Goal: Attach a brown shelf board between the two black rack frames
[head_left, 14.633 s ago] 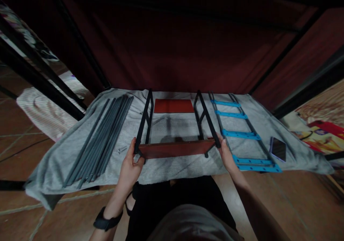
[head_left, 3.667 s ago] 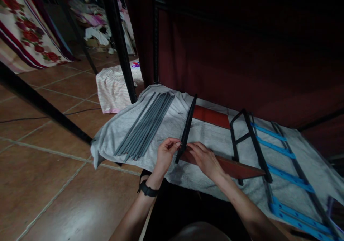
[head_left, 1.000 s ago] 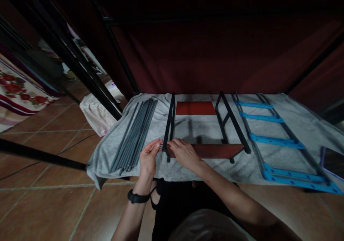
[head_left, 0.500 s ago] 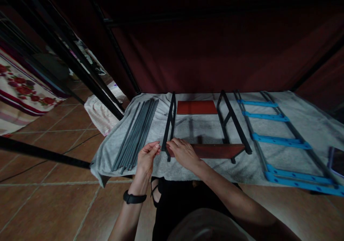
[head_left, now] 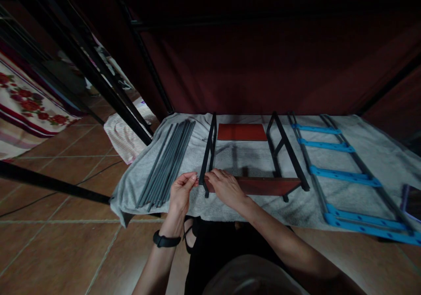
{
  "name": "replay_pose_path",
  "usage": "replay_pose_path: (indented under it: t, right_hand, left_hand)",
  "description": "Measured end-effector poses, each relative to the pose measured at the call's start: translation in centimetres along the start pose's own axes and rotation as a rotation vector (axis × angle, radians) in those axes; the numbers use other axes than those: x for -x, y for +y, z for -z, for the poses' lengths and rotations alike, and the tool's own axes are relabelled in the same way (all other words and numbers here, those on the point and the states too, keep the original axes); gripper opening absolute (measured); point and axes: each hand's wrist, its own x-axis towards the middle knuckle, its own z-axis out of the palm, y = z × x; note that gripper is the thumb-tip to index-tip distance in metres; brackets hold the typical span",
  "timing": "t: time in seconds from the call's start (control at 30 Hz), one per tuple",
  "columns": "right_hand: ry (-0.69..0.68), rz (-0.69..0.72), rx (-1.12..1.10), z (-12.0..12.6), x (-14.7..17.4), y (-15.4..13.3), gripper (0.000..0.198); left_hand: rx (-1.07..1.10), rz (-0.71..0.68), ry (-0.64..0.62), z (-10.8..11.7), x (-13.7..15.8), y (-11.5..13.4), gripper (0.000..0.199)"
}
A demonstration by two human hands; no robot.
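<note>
My left hand [head_left: 183, 188] is closed in a pinch at the outer side of a black metal side frame [head_left: 208, 152]. Between thumb and forefinger is a small, thin metal piece that looks like a screw [head_left: 198, 178], its end toward the frame. My right hand [head_left: 226, 187] is wrapped over the left end of a brown board [head_left: 269, 186], which stands on edge between that frame and a second black side frame [head_left: 287, 150]. Farther back, a reddish-brown board [head_left: 242, 132] lies between the two frames.
A bundle of grey metal tubes [head_left: 167, 165] lies left on the grey cloth [head_left: 194, 205]. To the right is a rack of dark tubes with blue crosspieces [head_left: 345, 174]. A phone-like dark object [head_left: 411, 202] lies at the right edge. Black poles [head_left: 55, 181] stand at left.
The view has shifted slightly. My left thumb and forefinger are a little closer to the side frame, with less of the metal piece showing. My right hand keeps its hold on the board.
</note>
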Motion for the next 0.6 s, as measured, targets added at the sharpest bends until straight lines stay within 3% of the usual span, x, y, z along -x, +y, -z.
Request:
replay_pose_path:
  t: [0.17, 0.6]
  right_hand:
    - [-0.006, -0.007, -0.002, 0.04, 0.08, -0.02, 0.03]
    - [-0.006, -0.005, 0.008, 0.09, 0.18, -0.07, 0.032]
  left_hand:
    - [0.039, 0.017, -0.005, 0.23, 0.04, 0.13, 0.05]
    - [-0.029, 0.015, -0.049, 0.64, -0.18, 0.05, 0.039]
